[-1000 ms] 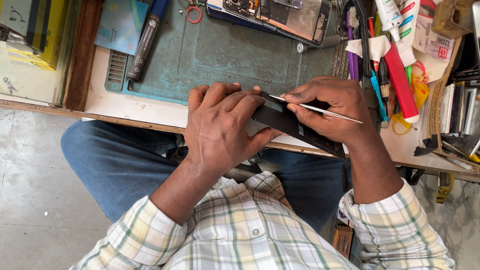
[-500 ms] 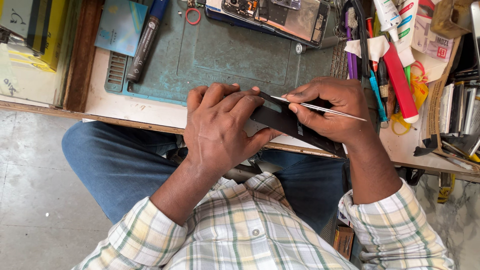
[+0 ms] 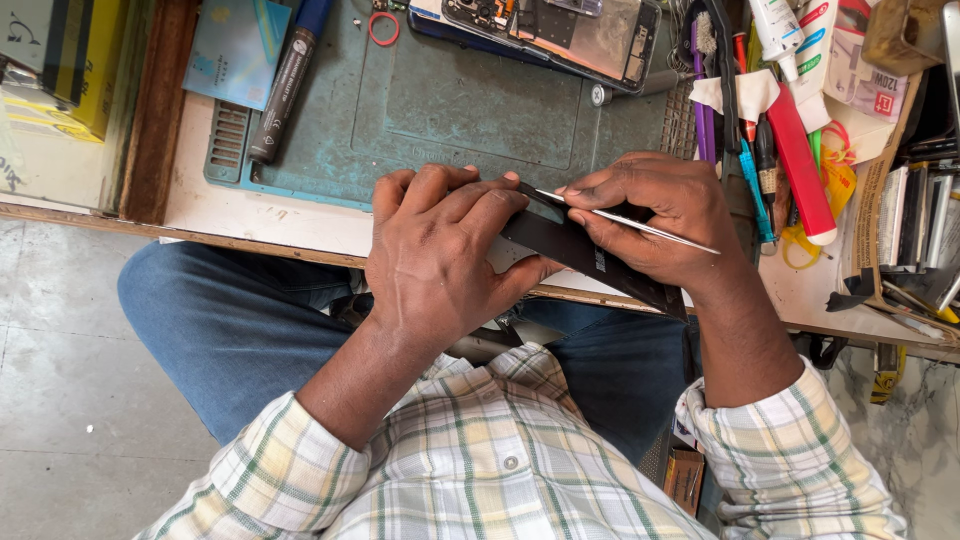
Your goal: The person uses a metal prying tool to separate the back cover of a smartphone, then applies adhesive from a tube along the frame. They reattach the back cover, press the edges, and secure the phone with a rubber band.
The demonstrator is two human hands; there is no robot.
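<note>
Looking down from the head camera, I take the teal work mat (image 3: 440, 110) on the tabletop (image 3: 290, 215) as my landmark. Left of the mat, a wooden rail (image 3: 150, 110) runs along the tabletop edge, with yellow boxes (image 3: 60, 70) beyond it. On the mat's left part lie a light blue card (image 3: 235, 50) and a dark marker-like pen (image 3: 285, 90); a small red ring (image 3: 382, 28) sits near its top edge.

Just below the mat's near edge, my left hand (image 3: 440, 260) is clenched around the left end of a flat black slab (image 3: 590, 258), fingers curled over its top and thumb pressing from below. The slab lies tilted across the tabletop's front edge, over my jeans (image 3: 230, 330).

To the right of that, my right hand (image 3: 660, 220) pinches a thin metal tool (image 3: 640, 224) between thumb and fingers; its tip rests at the slab's upper edge, close to my left fingertips.

At the mat's upper right lies an opened phone (image 3: 570, 30) showing its insides. Right of the mat stands a cluster of screwdrivers and pens (image 3: 750, 150), a red tube-like thing (image 3: 800, 165), a white tube (image 3: 775, 25) and stacked dark parts (image 3: 920, 230).
</note>
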